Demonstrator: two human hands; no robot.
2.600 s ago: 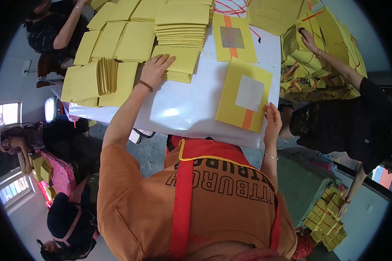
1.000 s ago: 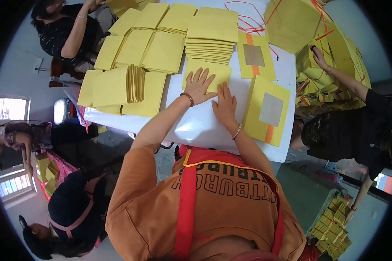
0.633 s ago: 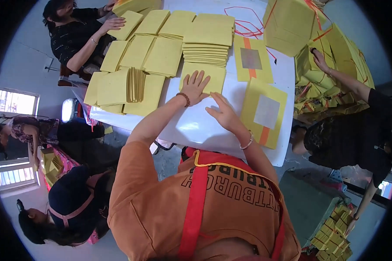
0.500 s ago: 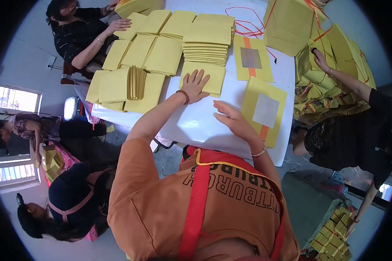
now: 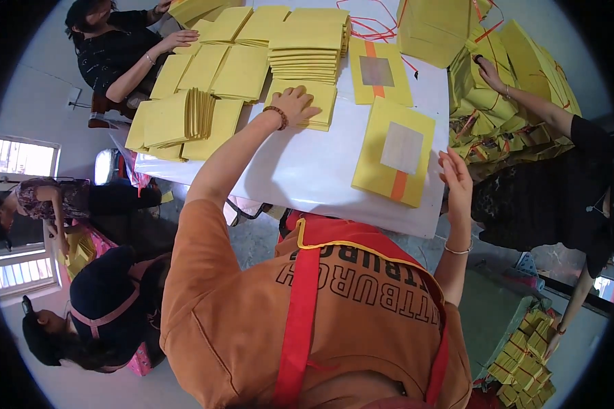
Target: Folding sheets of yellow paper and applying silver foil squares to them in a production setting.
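Note:
My left hand (image 5: 293, 105) rests on a low stack of yellow folded paper (image 5: 324, 102), its fingers slightly bent and apart, a beaded bracelet at the wrist. A taller stack of yellow paper (image 5: 305, 44) stands just beyond it. My right hand (image 5: 459, 178) is held up past the table's right edge, fingers loosely bent, nothing in it. To its left lies a yellow paper bundle (image 5: 368, 146) with a grey panel and an orange strip. Behind that one lies a similar bundle (image 5: 399, 68).
More yellow stacks (image 5: 184, 119) cover the table's left side. Red string (image 5: 368, 27) and a tall yellow block (image 5: 426, 34) are at the back. A co-worker's hand (image 5: 491, 73) touches tied yellow bundles on the right. Another person's hand (image 5: 186, 39) is at the far left stacks.
My right hand has swung right, away from the middle of the table, past the labelled bundle. My left hand stays on the low stack, its fingers now more bent. The view has shifted slightly.

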